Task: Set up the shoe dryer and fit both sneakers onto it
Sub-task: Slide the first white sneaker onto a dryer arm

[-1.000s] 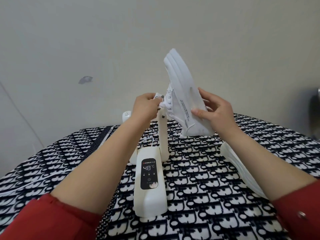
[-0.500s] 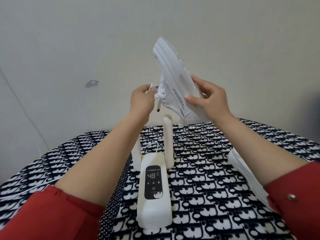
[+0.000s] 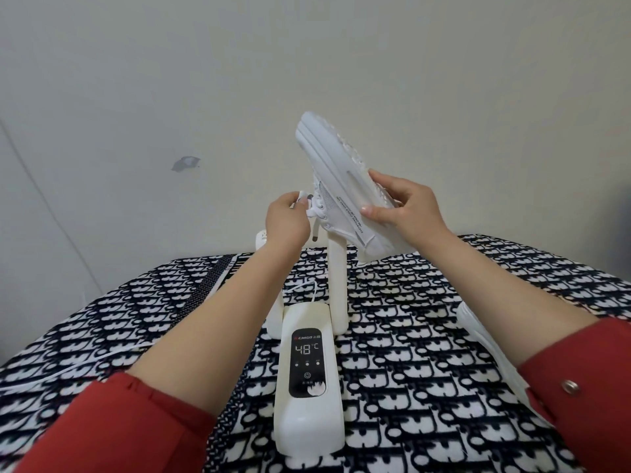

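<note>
Shoe dryer point(image 3: 309, 380) stands on the black and white cloth point(image 3: 426, 353), and its screen shows 48. One white sneaker point(image 3: 345, 189) is up in the air, tipped, sole up, over the tall right tube point(image 3: 336, 285). The right hand point(image 3: 406, 208) grips its sole and side. The left hand point(image 3: 286, 221) pinches its laces. The other sneaker point(image 3: 491, 349) lies on the cloth by the right arm.

The white shoe dryer point(image 3: 309, 377) lies between the two forearms, its black panel reading 48°C and its two tubes upright below the left grip point(image 3: 286, 221). One white sneaker point(image 3: 345, 189) tilts toe-up, sole outward, in the right grip point(image 3: 406, 208), its opening at the right tube's point(image 3: 336, 278) top. The second sneaker point(image 3: 491, 346) lies under the right forearm.
</note>
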`<state>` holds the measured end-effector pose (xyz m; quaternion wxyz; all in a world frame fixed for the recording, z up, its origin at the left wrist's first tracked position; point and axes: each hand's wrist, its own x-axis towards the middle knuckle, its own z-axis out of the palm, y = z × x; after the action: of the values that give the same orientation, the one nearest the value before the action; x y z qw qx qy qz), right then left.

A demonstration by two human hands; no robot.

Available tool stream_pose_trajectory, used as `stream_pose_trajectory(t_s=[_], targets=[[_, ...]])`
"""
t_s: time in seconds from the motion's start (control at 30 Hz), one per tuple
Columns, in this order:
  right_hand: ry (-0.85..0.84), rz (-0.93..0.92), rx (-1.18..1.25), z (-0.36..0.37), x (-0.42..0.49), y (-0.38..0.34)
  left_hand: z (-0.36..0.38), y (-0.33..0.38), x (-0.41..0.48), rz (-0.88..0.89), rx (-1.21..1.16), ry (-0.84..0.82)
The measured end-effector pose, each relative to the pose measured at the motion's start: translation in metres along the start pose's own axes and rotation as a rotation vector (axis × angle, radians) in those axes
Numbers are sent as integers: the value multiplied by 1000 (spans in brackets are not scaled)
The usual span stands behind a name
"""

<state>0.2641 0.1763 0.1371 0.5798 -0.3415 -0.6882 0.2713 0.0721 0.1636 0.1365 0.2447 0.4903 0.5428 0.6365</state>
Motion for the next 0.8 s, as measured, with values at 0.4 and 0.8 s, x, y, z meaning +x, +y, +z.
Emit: stream_pose_trajectory(t_s=[0.4,0.8], targets=[[-29,-10,-51,5,1,11,2,-12,1,3,83,46],[-74,65,-34,4,-1,17,0,-13,2,-52,201,22]])
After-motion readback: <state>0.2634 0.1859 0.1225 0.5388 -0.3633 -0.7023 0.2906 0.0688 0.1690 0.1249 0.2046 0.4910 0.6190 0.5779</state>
